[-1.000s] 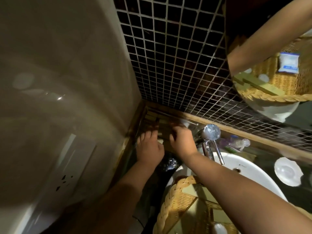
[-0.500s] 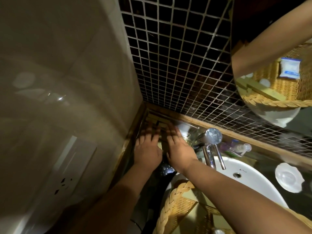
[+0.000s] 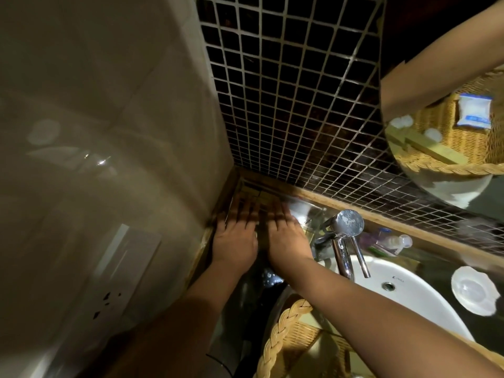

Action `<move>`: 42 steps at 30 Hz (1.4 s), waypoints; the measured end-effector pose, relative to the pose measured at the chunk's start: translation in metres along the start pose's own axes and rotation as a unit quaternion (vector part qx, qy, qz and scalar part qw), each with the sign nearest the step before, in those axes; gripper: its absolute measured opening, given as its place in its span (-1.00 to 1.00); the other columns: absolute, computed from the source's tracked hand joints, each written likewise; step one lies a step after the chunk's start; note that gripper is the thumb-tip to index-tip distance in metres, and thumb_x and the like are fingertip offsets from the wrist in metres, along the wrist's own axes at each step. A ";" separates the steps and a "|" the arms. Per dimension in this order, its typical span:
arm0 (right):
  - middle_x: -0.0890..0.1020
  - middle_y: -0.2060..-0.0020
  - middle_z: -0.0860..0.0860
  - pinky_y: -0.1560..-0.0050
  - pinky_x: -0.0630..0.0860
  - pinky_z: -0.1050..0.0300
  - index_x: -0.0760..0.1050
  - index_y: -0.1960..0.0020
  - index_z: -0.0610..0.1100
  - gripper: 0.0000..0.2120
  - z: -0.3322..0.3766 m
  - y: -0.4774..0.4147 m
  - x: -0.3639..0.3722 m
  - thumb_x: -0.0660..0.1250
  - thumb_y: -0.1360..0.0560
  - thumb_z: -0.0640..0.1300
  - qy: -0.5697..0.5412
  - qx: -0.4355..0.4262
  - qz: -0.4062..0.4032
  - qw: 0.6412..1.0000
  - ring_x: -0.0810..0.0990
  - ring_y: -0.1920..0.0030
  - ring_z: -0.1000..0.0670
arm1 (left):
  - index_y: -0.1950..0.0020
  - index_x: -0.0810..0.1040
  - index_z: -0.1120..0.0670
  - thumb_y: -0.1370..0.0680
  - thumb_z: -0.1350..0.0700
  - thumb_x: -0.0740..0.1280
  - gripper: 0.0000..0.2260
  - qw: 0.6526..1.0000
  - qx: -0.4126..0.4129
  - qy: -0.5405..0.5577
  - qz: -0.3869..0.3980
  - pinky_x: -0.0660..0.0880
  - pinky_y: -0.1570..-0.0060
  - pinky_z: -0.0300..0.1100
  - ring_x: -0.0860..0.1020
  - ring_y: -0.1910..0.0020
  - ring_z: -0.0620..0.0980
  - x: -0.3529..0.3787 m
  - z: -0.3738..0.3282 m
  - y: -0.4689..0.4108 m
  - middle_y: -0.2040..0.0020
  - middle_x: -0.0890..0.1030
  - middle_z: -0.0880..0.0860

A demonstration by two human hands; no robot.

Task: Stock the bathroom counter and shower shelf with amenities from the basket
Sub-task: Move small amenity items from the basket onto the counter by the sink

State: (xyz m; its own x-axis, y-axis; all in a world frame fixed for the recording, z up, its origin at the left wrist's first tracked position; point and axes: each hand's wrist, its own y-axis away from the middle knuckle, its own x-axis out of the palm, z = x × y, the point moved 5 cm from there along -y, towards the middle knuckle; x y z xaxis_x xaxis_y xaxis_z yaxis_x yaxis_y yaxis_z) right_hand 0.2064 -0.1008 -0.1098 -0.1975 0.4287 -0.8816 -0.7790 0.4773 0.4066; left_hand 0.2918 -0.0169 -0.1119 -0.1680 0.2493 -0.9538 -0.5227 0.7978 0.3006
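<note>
My left hand (image 3: 236, 241) and my right hand (image 3: 286, 238) lie flat side by side, fingers spread, in the dim back-left corner of the dark counter (image 3: 245, 293). Under the fingertips lie several small tan packets (image 3: 263, 201), partly hidden and blurred. Neither hand grips anything that I can see. The woven wicker basket (image 3: 278, 331) sits at the bottom, over the near edge of the white sink (image 3: 409, 293), with pale boxes inside it under my right forearm.
A chrome faucet (image 3: 346, 241) stands just right of my right hand. Small clear bottles (image 3: 392, 241) lie behind it. A white dish (image 3: 473, 290) sits at the right. The round mirror (image 3: 447, 126) reflects the basket. A wall socket (image 3: 109, 298) is on the left wall.
Both hands have flattened and spread their fingers over the packets in the corner; the right hand slid slightly back toward me. The camera moved closer.
</note>
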 end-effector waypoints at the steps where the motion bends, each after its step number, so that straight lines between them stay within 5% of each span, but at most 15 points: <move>1: -0.06 -0.62 -0.17 -0.55 -0.21 -0.01 -0.13 -0.62 -0.20 -0.32 -0.001 -0.001 0.000 0.14 -0.64 -0.07 0.003 0.000 0.005 1.000 -0.22 -0.60 -0.14 | -0.64 -0.05 -0.02 -0.66 -0.09 0.02 -0.44 1.000 -0.002 -0.003 0.011 -0.06 -0.46 0.17 -0.16 -0.60 0.16 0.002 -0.002 -0.001 -0.65 -0.02 0.05; 9: -0.12 -0.62 -0.14 -0.56 -0.27 -0.07 -0.20 -0.63 -0.19 -0.18 0.000 0.001 -0.004 0.20 -0.57 0.04 0.001 -0.029 0.023 0.999 -0.24 -0.60 -0.12 | -0.60 -0.32 0.04 -0.67 -0.10 0.03 -0.33 0.998 0.001 0.002 0.059 -0.14 -0.50 0.19 -0.36 -0.56 0.17 0.000 -0.011 -0.015 -0.62 -0.32 0.10; 14: -0.05 -0.62 -0.13 -0.54 -0.31 -0.06 -0.13 -0.63 -0.17 -0.20 -0.004 0.004 -0.014 0.22 -0.57 0.06 -0.026 -0.031 0.010 0.999 -0.20 -0.61 -0.11 | -0.63 -0.21 0.01 -0.65 -0.08 0.06 -0.35 0.999 0.010 0.018 0.048 -0.11 -0.50 0.17 -0.30 -0.58 0.16 -0.004 -0.009 -0.009 -0.64 -0.22 0.11; 19: -0.07 -0.62 -0.14 -0.57 -0.26 -0.02 -0.13 -0.62 -0.19 -0.18 -0.008 0.005 -0.022 0.26 -0.56 0.03 -0.011 -0.057 -0.008 0.998 -0.21 -0.60 -0.10 | -0.62 0.06 0.02 -0.63 -0.10 0.02 -0.44 1.000 0.001 0.023 0.010 -0.05 -0.50 0.16 -0.01 -0.60 0.18 -0.004 -0.011 -0.002 -0.62 0.11 0.17; 23: -0.02 -0.63 -0.10 -0.51 -0.22 0.09 -0.04 -0.63 -0.15 -0.28 -0.009 0.022 -0.040 0.20 -0.60 0.04 -0.065 -0.060 -0.054 0.995 -0.11 -0.61 -0.07 | -0.59 0.18 0.07 -0.58 -0.13 -0.06 -0.40 1.000 -0.007 0.021 -0.017 0.02 -0.48 0.17 -0.07 -0.61 0.14 -0.014 -0.017 0.003 -0.62 0.10 0.19; 28: -0.12 -0.63 -0.08 -0.53 -0.20 0.07 -0.15 -0.64 -0.15 -0.21 -0.022 0.075 -0.065 0.24 -0.60 0.02 -0.032 -0.051 -0.095 0.994 -0.16 -0.61 -0.06 | -0.56 0.30 -0.01 -0.60 -0.21 -0.01 -0.42 0.996 0.001 0.029 -0.084 0.15 -0.43 0.22 0.24 -0.54 0.16 -0.041 -0.034 0.017 -0.48 0.43 0.13; 37: -0.09 -0.63 -0.11 -0.56 -0.15 0.06 -0.10 -0.63 -0.21 -0.27 -0.063 0.208 -0.099 0.18 -0.61 -0.03 0.005 -0.055 -0.141 0.989 -0.12 -0.61 -0.06 | -0.61 0.15 -0.10 -0.58 -0.29 -0.18 -0.37 0.994 0.024 0.025 -0.101 0.04 -0.49 0.16 0.20 -0.56 0.10 -0.100 -0.108 0.104 -0.59 0.25 0.06; 42: -0.13 -0.62 -0.15 -0.59 -0.12 -0.01 -0.14 -0.62 -0.23 -0.33 -0.089 0.276 -0.100 0.10 -0.66 -0.02 0.020 -0.030 -0.141 0.989 -0.14 -0.61 -0.10 | -0.59 0.22 -0.02 -0.62 -0.27 0.00 -0.40 0.990 0.053 0.035 -0.124 0.18 -0.46 0.14 0.27 -0.51 0.10 -0.118 -0.152 0.173 -0.55 0.32 0.10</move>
State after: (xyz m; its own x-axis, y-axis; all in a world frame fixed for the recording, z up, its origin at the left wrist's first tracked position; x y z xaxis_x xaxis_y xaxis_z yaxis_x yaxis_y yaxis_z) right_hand -0.0417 -0.0800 0.0689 0.0093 0.2538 -0.9672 -0.8400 0.5267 0.1302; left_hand 0.0947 0.0083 0.0530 -0.1055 0.0033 -0.9944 -0.4660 0.8833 0.0524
